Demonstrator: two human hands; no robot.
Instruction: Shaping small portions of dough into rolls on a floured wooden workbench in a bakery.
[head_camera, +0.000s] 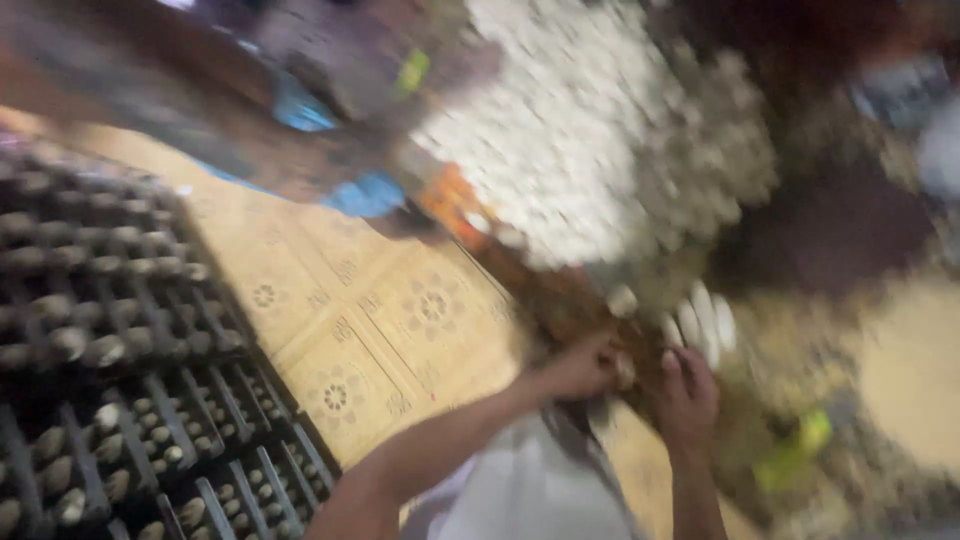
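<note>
The picture is heavily blurred by motion. My left hand and my right hand meet low in the middle, at the near edge of a big heap of small pale round pieces. A small pale piece sits between the two hands; which hand holds it cannot be told. Several white oval pieces lie just above my right hand.
A black plastic tray with many cells, holding small greyish lumps, fills the left side. A yellowish patterned floor runs between tray and heap. Another person's bare leg and blue cloth are at top left. A green object lies lower right.
</note>
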